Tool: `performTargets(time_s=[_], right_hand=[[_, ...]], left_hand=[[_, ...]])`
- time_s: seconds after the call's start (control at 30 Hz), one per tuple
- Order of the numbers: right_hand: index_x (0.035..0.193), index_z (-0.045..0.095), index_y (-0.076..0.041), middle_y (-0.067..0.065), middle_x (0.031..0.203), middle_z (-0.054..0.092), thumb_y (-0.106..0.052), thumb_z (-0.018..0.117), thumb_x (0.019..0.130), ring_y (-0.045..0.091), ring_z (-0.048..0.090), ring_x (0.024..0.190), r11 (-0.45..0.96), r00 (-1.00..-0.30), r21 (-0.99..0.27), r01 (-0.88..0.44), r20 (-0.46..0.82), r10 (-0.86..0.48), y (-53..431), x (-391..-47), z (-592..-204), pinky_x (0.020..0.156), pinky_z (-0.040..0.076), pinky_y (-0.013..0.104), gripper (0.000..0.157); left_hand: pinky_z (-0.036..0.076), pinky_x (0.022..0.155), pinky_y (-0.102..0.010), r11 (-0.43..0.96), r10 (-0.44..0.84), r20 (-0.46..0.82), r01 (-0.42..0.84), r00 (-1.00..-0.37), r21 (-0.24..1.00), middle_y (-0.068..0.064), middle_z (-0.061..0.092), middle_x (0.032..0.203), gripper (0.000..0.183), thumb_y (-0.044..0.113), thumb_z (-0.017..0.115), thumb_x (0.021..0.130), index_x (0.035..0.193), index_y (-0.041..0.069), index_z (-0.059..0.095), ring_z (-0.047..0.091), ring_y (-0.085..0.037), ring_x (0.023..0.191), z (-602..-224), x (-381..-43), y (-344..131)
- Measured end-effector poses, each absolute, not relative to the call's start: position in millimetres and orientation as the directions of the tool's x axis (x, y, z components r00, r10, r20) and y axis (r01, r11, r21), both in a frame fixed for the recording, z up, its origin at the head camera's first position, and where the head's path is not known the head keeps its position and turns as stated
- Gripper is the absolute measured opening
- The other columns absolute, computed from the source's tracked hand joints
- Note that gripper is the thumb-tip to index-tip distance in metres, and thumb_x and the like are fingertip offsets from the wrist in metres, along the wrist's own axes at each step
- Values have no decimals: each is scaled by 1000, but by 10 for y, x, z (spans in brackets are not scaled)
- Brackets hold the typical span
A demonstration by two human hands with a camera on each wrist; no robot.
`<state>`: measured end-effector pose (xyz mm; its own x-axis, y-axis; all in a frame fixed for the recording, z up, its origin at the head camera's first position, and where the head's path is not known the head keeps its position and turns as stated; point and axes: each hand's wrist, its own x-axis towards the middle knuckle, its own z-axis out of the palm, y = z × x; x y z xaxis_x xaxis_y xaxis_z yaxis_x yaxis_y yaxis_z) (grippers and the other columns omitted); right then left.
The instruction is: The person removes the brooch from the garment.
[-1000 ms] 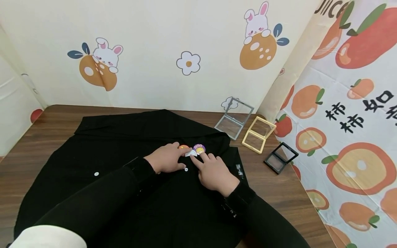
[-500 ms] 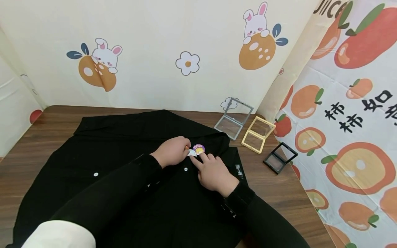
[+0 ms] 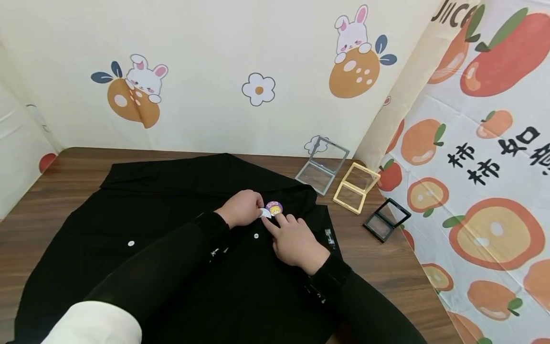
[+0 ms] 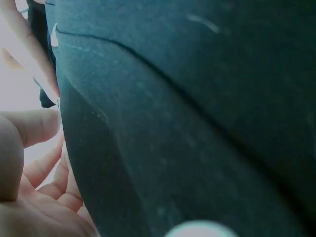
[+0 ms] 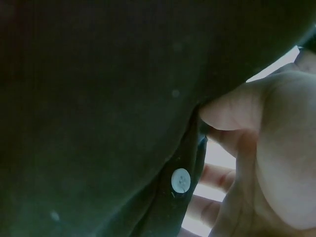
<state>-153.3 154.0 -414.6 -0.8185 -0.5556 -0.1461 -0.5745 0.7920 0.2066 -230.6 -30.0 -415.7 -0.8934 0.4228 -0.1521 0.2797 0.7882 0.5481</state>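
Observation:
A black garment (image 3: 172, 191) with white buttons (image 3: 131, 243) covers much of the table. On it lie a round purple badge with a yellow figure (image 3: 274, 207) and a small white piece (image 3: 266, 213) beside it. My left hand (image 3: 241, 209) has curled fingers and pinches the white piece's left edge; its tips are partly hidden. My right hand (image 3: 296, 241) lies right of the pieces, its forefinger stretched to the white piece's lower edge. In the wrist views, black cloth hides most of the left hand's thumb and fingers (image 4: 42, 128) contact, and likewise the right hand's thumb (image 5: 232, 108).
Three hinged frames with clear panes stand unfolded on the table's right: grey (image 3: 322, 165), cream (image 3: 356, 187) and black (image 3: 386, 220). A printed cream backdrop (image 3: 206, 119) rises behind the wooden table (image 3: 386, 282), and a fruit-printed sheet (image 3: 455, 191) hangs at the right.
My left hand has moved right and its forefinger, stretched out before, is now curled in. The round orange badge is now hidden by the hand. My right hand stays nearly still.

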Motion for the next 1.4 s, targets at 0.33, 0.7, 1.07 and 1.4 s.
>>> performTargets(time_s=[0.33, 0.7, 1.07, 1.4], right_hand=[[160, 41, -27, 9, 149, 49, -34, 54, 106, 25, 55, 112, 794, -819, 201, -574, -149, -555, 1523, -1532, -4148, 86, 50, 38, 57], [161, 40, -27, 9, 148, 50, -34, 54, 105, 24, 55, 113, 792, -813, 183, -582, -153, -562, 1499, -1512, -4204, 87, 50, 38, 58], [159, 43, -25, 8, 145, 52, -32, 55, 105, 24, 56, 113, 797, -819, 188, -574, -122, -561, 1583, -1507, -4165, 86, 50, 38, 56], [158, 45, -23, 10, 143, 54, -31, 57, 104, 25, 57, 108, 788, -806, 172, -591, -83, -586, 1593, -1537, -4203, 83, 51, 39, 57]], left_hand=[[49, 72, -33, 768, 403, -118, 265, -908, 582, 0, 63, 88, 7, 9, 65, 99, 93, 11, 67, 58, -17, 77, -4154, -2298, -300], [50, 74, -34, 769, 406, -80, 293, -910, 568, -1, 62, 87, 14, 1, 59, 97, 92, 10, 68, 58, -17, 77, -4224, -2257, -333], [49, 71, -33, 768, 400, -84, 284, -913, 574, -1, 63, 86, 15, 1, 59, 95, 88, 11, 68, 58, -18, 76, -4173, -2287, -275], [49, 69, -32, 782, 380, -103, 259, -919, 567, -1, 63, 84, 14, 2, 60, 94, 87, 11, 68, 58, -18, 75, -4214, -2339, -388]])
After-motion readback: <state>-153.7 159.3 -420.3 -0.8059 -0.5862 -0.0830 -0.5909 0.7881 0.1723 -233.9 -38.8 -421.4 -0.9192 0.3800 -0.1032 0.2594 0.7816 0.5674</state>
